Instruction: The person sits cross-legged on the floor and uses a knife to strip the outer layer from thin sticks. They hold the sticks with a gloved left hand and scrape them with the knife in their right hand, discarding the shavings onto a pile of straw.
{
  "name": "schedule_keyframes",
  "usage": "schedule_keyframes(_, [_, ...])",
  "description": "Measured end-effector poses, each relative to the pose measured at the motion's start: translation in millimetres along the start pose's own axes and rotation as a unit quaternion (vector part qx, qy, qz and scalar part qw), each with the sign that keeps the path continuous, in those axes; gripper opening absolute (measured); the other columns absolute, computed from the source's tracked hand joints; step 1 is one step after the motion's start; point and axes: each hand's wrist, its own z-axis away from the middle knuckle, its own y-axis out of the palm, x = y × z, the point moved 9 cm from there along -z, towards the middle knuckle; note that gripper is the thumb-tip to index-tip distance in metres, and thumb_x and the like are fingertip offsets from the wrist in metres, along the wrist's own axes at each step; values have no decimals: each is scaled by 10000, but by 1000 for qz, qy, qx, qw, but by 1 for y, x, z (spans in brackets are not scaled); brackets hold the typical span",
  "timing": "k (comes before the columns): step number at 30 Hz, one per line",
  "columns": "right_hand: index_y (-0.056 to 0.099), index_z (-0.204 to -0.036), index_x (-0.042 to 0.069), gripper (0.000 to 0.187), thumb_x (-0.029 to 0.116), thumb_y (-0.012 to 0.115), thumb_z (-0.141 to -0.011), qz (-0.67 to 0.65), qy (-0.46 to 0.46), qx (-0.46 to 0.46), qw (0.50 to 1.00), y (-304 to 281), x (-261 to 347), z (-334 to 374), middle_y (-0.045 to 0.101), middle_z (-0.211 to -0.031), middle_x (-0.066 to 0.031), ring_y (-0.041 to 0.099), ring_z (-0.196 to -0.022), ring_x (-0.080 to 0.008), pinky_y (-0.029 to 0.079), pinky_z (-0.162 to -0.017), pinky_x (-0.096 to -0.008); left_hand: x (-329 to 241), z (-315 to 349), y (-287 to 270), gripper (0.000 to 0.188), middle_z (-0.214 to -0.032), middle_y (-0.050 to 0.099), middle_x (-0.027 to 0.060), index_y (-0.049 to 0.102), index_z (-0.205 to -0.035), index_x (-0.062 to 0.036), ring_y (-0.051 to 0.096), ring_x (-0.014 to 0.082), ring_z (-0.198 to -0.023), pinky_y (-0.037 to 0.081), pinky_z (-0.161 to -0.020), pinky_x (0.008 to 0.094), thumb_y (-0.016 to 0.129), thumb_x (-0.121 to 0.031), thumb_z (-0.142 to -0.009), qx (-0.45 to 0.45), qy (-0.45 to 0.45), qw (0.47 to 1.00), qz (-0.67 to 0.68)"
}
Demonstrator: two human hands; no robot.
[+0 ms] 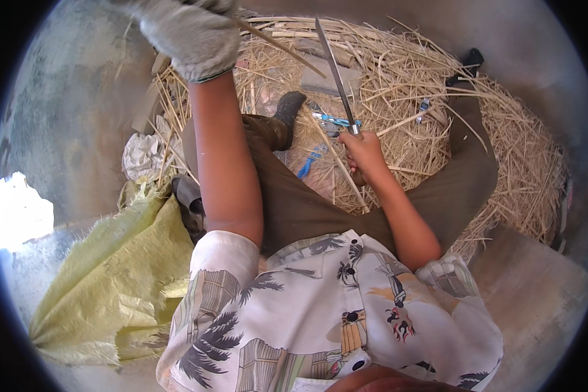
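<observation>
My left hand [186, 36], in a pale grey knitted glove, is raised at the upper left with its fingers closed, partly cut off by the picture's edge. A thin tan strip [284, 49], like split bamboo or cane, slants out of it toward the middle. Bare and wrapped round a knife, my right hand [367, 157] is above my lap. The long, narrow knife blade [336, 72] points up and away, apart from the strip. Below my fist shows the end of the knife's brown handle [359, 177].
Loose tan strips and shavings [405, 85] pile around my outstretched legs. Among them lie a grey block [330, 80] and blue ties [312, 161]. A yellow woven sack [117, 281] spreads at the left, near crumpled pale paper [142, 157]. A wall [65, 117] rises at the left.
</observation>
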Motion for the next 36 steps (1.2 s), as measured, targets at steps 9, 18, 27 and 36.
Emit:
schedule_keyframes(9, [531, -740, 59, 201, 168, 649, -860, -58, 51, 70, 994, 39, -34, 11, 437, -509, 6, 392, -371, -98, 347, -352, -272, 0, -8, 4, 653, -499, 170, -90, 248, -555, -228, 196, 79, -365, 162, -353, 256, 486, -703, -935, -41, -76, 996, -37])
schedule_keyframes(18, [510, -699, 50, 221, 143, 638, -853, -75, -99, -49, 991, 17, 24, 30, 434, -518, -2, 388, -369, -102, 348, -350, -280, 12, -11, -9, 681, -487, 191, -81, 255, -547, -223, 227, 86, -359, 163, -366, 260, 470, -760, -905, -45, -105, 992, -45])
schedule_keyframes(27, [511, -726, 49, 204, 143, 631, -861, -42, 30, 33, 998, 15, -22, 9, 398, -506, 3, 362, -364, -103, 322, -352, -280, 43, -41, 4, 687, -487, 215, -84, 236, -544, -240, 226, 78, -378, 168, -393, 264, 531, -761, -881, -14, -145, 987, -68])
schedule_keyframes(36, [529, -740, 51, 172, 135, 625, -856, -48, 77, 77, 993, 28, -22, -6, 391, -513, 11, 359, -374, -98, 331, -363, -278, 79, -38, 45, 714, -474, 200, -72, 225, -520, -234, 214, 88, -379, 164, -401, 277, 488, -796, -872, 116, -233, 963, -61])
